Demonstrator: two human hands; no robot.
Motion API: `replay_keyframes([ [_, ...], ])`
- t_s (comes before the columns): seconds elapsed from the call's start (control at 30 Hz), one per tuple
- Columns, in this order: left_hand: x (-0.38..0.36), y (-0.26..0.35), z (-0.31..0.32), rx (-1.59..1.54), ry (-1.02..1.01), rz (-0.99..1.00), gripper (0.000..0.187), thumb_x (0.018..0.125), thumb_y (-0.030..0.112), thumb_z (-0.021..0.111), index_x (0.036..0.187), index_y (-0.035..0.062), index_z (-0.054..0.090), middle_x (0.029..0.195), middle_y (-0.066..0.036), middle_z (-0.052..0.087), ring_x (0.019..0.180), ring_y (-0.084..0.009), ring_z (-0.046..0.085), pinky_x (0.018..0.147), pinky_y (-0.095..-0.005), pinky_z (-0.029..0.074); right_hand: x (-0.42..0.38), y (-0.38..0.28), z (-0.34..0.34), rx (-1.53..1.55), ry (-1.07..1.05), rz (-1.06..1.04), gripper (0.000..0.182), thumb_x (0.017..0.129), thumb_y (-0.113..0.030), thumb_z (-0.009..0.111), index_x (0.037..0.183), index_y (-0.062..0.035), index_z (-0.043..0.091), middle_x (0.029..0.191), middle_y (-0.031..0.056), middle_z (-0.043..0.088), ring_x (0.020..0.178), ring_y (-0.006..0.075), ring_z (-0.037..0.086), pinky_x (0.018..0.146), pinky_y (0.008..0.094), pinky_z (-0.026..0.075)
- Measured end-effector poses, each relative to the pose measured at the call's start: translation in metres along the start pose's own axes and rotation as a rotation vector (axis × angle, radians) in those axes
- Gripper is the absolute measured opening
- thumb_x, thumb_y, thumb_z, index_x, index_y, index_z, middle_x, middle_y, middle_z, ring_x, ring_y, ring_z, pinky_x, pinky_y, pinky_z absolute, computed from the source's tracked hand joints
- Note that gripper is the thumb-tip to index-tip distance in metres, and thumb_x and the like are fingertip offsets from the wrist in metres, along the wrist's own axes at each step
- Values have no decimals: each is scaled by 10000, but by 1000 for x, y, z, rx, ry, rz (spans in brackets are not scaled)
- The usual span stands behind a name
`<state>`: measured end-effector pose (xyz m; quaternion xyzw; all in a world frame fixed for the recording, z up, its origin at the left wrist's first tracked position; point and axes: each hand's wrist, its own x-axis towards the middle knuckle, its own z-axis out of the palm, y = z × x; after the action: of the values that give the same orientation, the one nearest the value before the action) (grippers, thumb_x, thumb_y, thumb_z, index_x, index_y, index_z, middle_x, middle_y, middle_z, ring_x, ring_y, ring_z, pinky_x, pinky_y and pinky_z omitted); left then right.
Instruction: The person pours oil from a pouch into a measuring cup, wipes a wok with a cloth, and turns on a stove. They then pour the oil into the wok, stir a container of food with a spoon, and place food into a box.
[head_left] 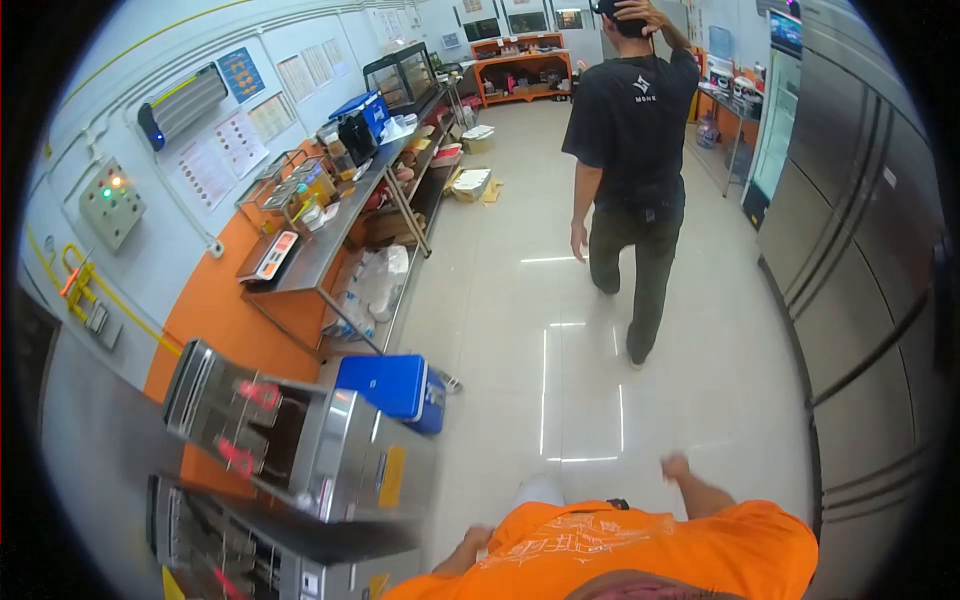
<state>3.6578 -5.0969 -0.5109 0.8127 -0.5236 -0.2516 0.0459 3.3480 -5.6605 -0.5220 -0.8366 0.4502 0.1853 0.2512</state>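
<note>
Low in the view, my left hand [478,540] hangs beside my orange shirt [600,545], close to a steel deep fryer [370,470]. Its fingers are mostly hidden and I see nothing in it. My right hand [676,466] is held out in front of my body over the tiled floor, touching nothing. Its fingers look curled in, with no object showing. Two fryer baskets with red handles [240,455] rest on the fryer to my left. A blue cooler box [385,388] stands on the floor just past the fryer.
A person in a dark shirt [635,130] walks ahead, one hand at the head. Steel refrigerators [850,230] line the right side. Along the left wall runs a steel table [345,215] with a scale [272,255] and containers. Boxes [470,183] sit on the floor farther off.
</note>
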Motion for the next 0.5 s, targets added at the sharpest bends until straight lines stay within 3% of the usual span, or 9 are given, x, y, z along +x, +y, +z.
replay_keyframes([
  [0.03,8,0,-8,-374,-234,-308,519,915,489,419,819,76,719,845,-158,700,775,-299,679,743,-428,536,75,-45,-74,-68,184,-96,351,911,-338,472,901,-51,674,767,135,690,790,320,670,764,467,525],
  [0.07,29,-1,-25,-535,-347,-523,524,917,491,415,818,74,718,845,-159,700,774,-299,679,743,-429,536,133,-99,-150,429,339,40,284,886,-275,530,823,-21,641,713,156,673,711,322,667,694,453,527],
  [0.1,56,-8,-40,-599,-411,-628,530,919,493,411,817,73,717,845,-159,699,773,-299,679,744,-430,536,191,-140,-217,538,472,-50,239,855,-229,585,795,2,600,628,125,637,575,212,651,515,356,527],
  [0.17,129,-39,-81,-620,-455,-716,541,922,498,403,815,69,716,846,-160,699,771,-300,679,745,-431,536,250,-229,-333,923,580,-231,228,886,-216,566,823,3,584,607,101,609,532,187,616,471,326,496],
  [0.27,269,-106,-162,-600,-468,-770,558,927,505,391,813,63,713,847,-162,698,767,-301,678,747,-434,536,348,-280,-384,1139,552,-117,219,915,-204,538,824,-7,569,594,89,583,483,166,572,439,306,470],
  [0.37,466,-194,-252,-447,-373,-817,575,932,512,379,810,57,711,848,-163,698,764,-303,678,748,-436,536,455,-241,-295,791,433,106,232,902,-235,572,891,-4,585,593,91,598,488,199,603,462,332,508],
  [0.4,538,-225,-298,-395,-383,-676,601,936,520,364,802,47,708,853,-175,696,803,-330,674,791,-458,523,433,-257,-296,701,295,189,289,862,-308,576,848,-23,628,690,133,654,660,243,661,614,422,535],
  [0.43,612,-250,-363,-339,-382,-537,626,939,529,349,794,36,705,858,-187,693,843,-358,669,834,-480,511,447,-263,-289,599,185,193,289,860,-313,574,858,-31,632,720,133,653,689,253,655,635,429,529],
  [0.5,746,-276,-479,-370,33,-514,575,914,513,437,1004,-8,665,1011,-212,678,979,-403,627,924,-487,470,492,-266,-271,486,44,183,288,855,-324,572,877,-45,641,782,134,653,749,272,643,678,442,517],
])
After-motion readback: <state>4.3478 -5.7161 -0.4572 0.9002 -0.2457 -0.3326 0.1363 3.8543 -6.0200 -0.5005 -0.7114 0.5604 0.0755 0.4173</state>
